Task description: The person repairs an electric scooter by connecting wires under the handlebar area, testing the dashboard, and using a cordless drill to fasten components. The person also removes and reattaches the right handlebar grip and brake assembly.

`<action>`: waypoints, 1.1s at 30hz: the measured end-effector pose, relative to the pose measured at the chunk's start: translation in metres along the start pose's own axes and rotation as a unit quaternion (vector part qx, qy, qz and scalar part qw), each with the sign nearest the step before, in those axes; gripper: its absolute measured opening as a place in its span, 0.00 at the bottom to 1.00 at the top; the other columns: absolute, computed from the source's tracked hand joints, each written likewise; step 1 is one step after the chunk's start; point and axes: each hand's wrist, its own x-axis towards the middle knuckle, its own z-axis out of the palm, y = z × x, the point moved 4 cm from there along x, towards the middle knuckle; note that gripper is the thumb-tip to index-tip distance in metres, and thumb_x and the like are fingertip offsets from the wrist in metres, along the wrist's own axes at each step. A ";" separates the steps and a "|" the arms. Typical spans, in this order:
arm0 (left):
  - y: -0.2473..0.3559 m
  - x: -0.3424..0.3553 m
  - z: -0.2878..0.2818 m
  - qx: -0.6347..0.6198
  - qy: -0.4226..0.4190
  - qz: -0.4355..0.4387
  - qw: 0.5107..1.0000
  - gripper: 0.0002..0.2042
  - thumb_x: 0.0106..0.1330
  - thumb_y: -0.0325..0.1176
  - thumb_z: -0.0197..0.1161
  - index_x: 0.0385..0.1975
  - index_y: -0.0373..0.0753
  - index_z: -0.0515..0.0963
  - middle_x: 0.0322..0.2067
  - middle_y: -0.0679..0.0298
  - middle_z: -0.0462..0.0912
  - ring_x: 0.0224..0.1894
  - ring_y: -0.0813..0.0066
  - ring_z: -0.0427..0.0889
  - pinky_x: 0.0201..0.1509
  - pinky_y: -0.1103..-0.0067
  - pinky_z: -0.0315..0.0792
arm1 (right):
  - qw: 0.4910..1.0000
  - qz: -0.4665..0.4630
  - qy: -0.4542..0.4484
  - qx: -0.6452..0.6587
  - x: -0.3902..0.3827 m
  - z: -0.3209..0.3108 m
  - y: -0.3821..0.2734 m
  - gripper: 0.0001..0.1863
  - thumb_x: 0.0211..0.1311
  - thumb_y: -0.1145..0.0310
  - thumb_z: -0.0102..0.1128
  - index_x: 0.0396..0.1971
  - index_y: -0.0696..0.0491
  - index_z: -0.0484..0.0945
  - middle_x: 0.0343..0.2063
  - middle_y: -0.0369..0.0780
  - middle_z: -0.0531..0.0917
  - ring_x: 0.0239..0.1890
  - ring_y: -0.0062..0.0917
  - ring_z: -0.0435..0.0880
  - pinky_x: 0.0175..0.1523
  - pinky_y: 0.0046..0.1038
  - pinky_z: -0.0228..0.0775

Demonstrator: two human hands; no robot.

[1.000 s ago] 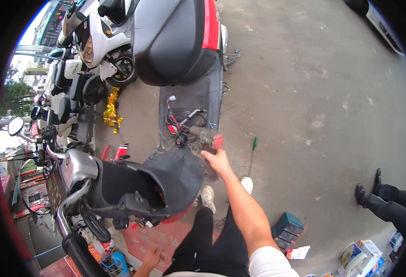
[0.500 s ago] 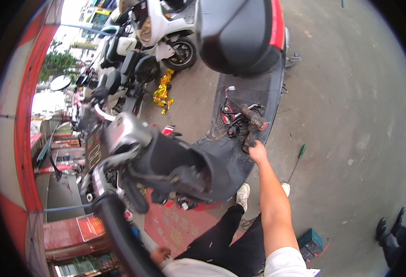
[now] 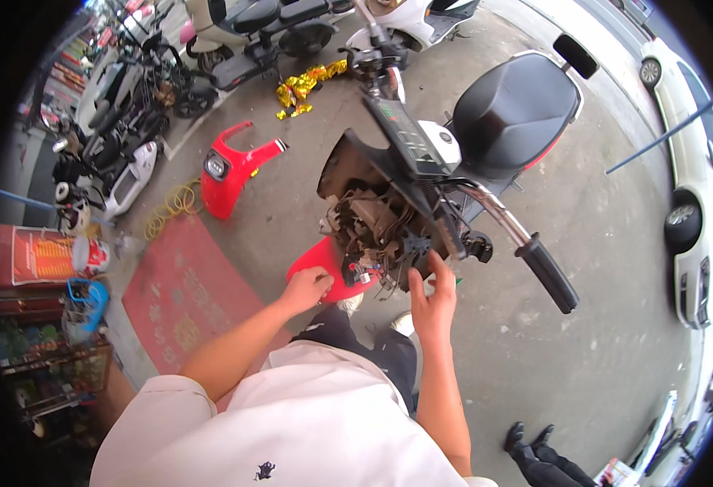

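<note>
An electric scooter stands before me with its front cover off, baring a tangle of wires and connectors (image 3: pixel 365 223). My right hand (image 3: pixel 433 304) is at the right side of this wiring, thumb and fingers apart, close to a dark plastic part (image 3: pixel 416 245). I see nothing held in it; whether the fingertips touch the part I cannot tell. Lower left of the wiring, my left hand (image 3: pixel 308 290) has its fingers curled in, with nothing visible in them. Beside it is the scooter's red front fender (image 3: pixel 312 258). Above the wiring sits the display panel (image 3: pixel 405 138).
A red front cover with a headlight (image 3: pixel 219 166) lies on the ground at left, near a coiled yellow hose (image 3: pixel 174 207) and a red mat (image 3: pixel 186 284). The right handlebar grip (image 3: pixel 547 272) juts toward me. Parked scooters stand behind; another person's legs (image 3: pixel 531 446) show lower right.
My view has swung from the scooter's side and footboard to its open front. My right hand has left the dark tool on the footboard for the wiring; my left hand has come forward.
</note>
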 end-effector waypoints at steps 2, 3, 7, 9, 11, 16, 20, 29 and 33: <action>0.003 -0.001 -0.001 -0.039 -0.027 0.028 0.998 0.10 0.69 0.33 0.57 0.36 0.30 0.77 0.29 0.61 0.82 0.30 0.76 0.80 0.37 0.78 0.75 | 0.990 -0.022 0.043 -0.135 0.014 0.028 -0.009 0.34 0.59 0.58 0.66 0.62 0.56 0.67 0.54 0.51 0.73 0.55 0.45 0.73 0.60 0.39 0.65; -0.003 -0.003 -0.006 -0.054 -0.031 0.036 0.997 0.10 0.69 0.32 0.57 0.36 0.30 0.77 0.29 0.61 0.82 0.30 0.76 0.80 0.37 0.78 0.75 | 0.986 -0.051 0.053 -0.151 0.021 0.041 -0.014 0.37 0.57 0.55 0.67 0.63 0.57 0.64 0.52 0.51 0.73 0.52 0.46 0.74 0.57 0.41 0.66; -0.042 -0.014 -0.029 -0.108 -0.043 0.046 0.992 0.09 0.69 0.32 0.58 0.37 0.31 0.77 0.28 0.62 0.82 0.30 0.77 0.80 0.37 0.78 0.75 | 0.990 0.056 0.117 -0.046 0.034 0.065 -0.015 0.31 0.60 0.55 0.64 0.60 0.52 0.69 0.43 0.49 0.76 0.45 0.41 0.75 0.51 0.38 0.67; -0.064 -0.014 -0.037 -0.105 -0.041 0.032 0.993 0.09 0.68 0.32 0.58 0.37 0.31 0.78 0.28 0.62 0.82 0.29 0.78 0.80 0.37 0.79 0.75 | 0.989 0.106 0.090 -0.040 0.041 0.063 -0.008 0.25 0.62 0.55 0.62 0.55 0.52 0.74 0.40 0.48 0.76 0.42 0.40 0.75 0.50 0.36 0.67; -0.085 -0.010 -0.045 -0.124 -0.037 0.017 0.991 0.09 0.68 0.31 0.58 0.36 0.31 0.78 0.27 0.63 0.82 0.28 0.78 0.79 0.36 0.79 0.75 | 0.990 0.062 0.110 -0.059 0.042 0.055 -0.001 0.17 0.68 0.56 0.57 0.44 0.55 0.79 0.35 0.44 0.76 0.39 0.37 0.75 0.48 0.35 0.67; -0.093 0.004 -0.049 -0.157 -0.041 0.023 0.986 0.12 0.65 0.34 0.59 0.37 0.30 0.78 0.27 0.59 0.83 0.28 0.74 0.81 0.37 0.76 0.75 | 0.986 0.104 0.102 0.082 0.007 0.011 -0.048 0.20 0.73 0.57 0.53 0.28 0.59 0.79 0.41 0.44 0.84 0.43 0.23 0.78 0.50 0.26 0.68; -0.044 0.021 -0.040 -0.127 -0.079 0.096 0.984 0.10 0.67 0.33 0.58 0.37 0.32 0.78 0.25 0.63 0.81 0.27 0.78 0.78 0.35 0.78 0.74 | 0.975 0.197 0.073 0.077 0.006 -0.054 -0.085 0.19 0.69 0.60 0.58 0.24 0.61 0.78 0.31 0.47 0.85 0.34 0.26 0.81 0.42 0.25 0.73; 0.039 0.036 -0.018 -0.059 -0.072 0.184 0.978 0.12 0.65 0.33 0.60 0.43 0.34 0.79 0.33 0.55 0.85 0.35 0.65 0.85 0.40 0.73 0.76 | 0.968 0.248 0.036 0.007 0.000 -0.099 -0.073 0.19 0.66 0.61 0.60 0.21 0.62 0.79 0.26 0.43 0.84 0.26 0.21 0.78 0.32 0.22 0.69; 0.066 0.046 0.004 -0.016 -0.065 0.187 0.980 0.14 0.63 0.35 0.62 0.46 0.36 0.77 0.34 0.54 0.86 0.38 0.57 0.85 0.42 0.69 0.77 | 0.968 0.249 -0.010 -0.021 0.026 -0.079 -0.054 0.19 0.67 0.61 0.59 0.23 0.62 0.79 0.26 0.42 0.84 0.27 0.20 0.78 0.32 0.22 0.68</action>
